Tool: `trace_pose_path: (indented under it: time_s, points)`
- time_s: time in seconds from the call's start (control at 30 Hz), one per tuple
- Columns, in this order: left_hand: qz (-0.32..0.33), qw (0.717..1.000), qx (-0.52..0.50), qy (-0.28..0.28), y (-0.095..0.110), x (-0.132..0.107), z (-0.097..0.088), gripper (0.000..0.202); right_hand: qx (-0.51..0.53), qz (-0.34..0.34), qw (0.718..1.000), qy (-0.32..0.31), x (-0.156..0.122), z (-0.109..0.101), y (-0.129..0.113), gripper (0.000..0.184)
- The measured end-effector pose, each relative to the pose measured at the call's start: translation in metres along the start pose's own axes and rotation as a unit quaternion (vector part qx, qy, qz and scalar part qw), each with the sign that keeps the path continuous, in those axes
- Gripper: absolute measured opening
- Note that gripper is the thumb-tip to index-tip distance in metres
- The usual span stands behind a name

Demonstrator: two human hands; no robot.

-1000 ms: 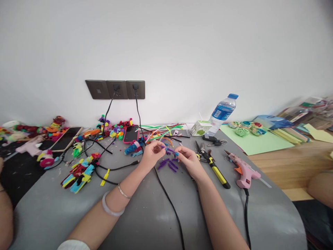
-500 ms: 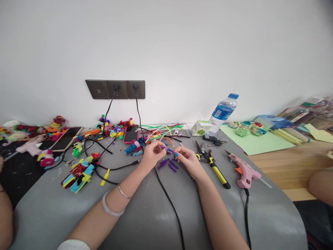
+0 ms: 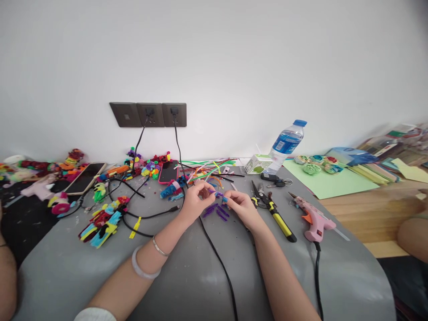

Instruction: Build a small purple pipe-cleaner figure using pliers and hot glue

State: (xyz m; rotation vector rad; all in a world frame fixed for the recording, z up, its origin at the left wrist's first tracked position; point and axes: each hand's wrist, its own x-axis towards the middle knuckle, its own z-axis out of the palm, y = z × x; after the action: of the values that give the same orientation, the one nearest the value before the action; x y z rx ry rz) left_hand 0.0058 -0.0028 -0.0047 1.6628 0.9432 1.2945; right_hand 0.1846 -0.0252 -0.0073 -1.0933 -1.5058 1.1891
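Between my two hands is a short purple pipe cleaner (image 3: 218,195). My left hand (image 3: 198,199) pinches its left end between thumb and forefinger. The fingers of my right hand (image 3: 241,206) are closed on its other end. Several cut purple pipe cleaner pieces (image 3: 221,213) lie on the grey table (image 3: 187,276) just below my fingertips. Behind my hands is a loose heap of coloured pipe cleaners (image 3: 217,169). Yellow-handled pliers (image 3: 278,223) lie to the right of my right hand.
A pink glue gun (image 3: 316,223) with a black cord rests at the right. A water bottle (image 3: 286,145), a small carton (image 3: 258,164) and keys (image 3: 282,182) stand or lie behind. Black cables (image 3: 214,249) cross the table. Pipe-cleaner figures (image 3: 102,223) and phones lie left. Other people's limbs show at both edges.
My right fingertips have shifted slightly along the purple pipe cleaner, and the piece looks more bent between my hands. The things on the table have stayed put.
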Motion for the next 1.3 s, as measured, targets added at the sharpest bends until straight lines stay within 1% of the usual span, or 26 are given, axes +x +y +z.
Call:
trace_pose_path:
  time_s: [0.53, 0.7, 0.87, 1.07, 1.3]
  points:
    - [0.081, 0.996, 0.040, -0.021, 0.0028, -0.0029, 0.0012, 0.005, -0.008, -0.020, 1.000, 0.016, 0.0004, 0.0024, -0.0032, 0.047]
    - [0.107, 0.993, 0.037, -0.020, 0.0014, -0.0049, 0.0015, 0.004, -0.021, -0.015, 1.000, 0.015, 0.0004, 0.0029, -0.0040, 0.047]
    - [0.135, 0.989, 0.055, -0.011, 0.0053, -0.0071, 0.0027, 0.006, -0.029, -0.013, 0.999, 0.019, 0.0002, 0.0021, -0.0021, 0.045]
    - [0.145, 0.987, 0.068, -0.010, 0.0065, -0.0091, 0.0045, 0.007, -0.026, -0.039, 0.999, 0.022, -0.0003, 0.0014, -0.0011, 0.046]
    - [0.147, 0.988, 0.037, -0.021, 0.0086, -0.0082, 0.0052, 0.006, -0.032, -0.043, 0.998, 0.033, -0.0009, -0.0005, 0.0001, 0.046]
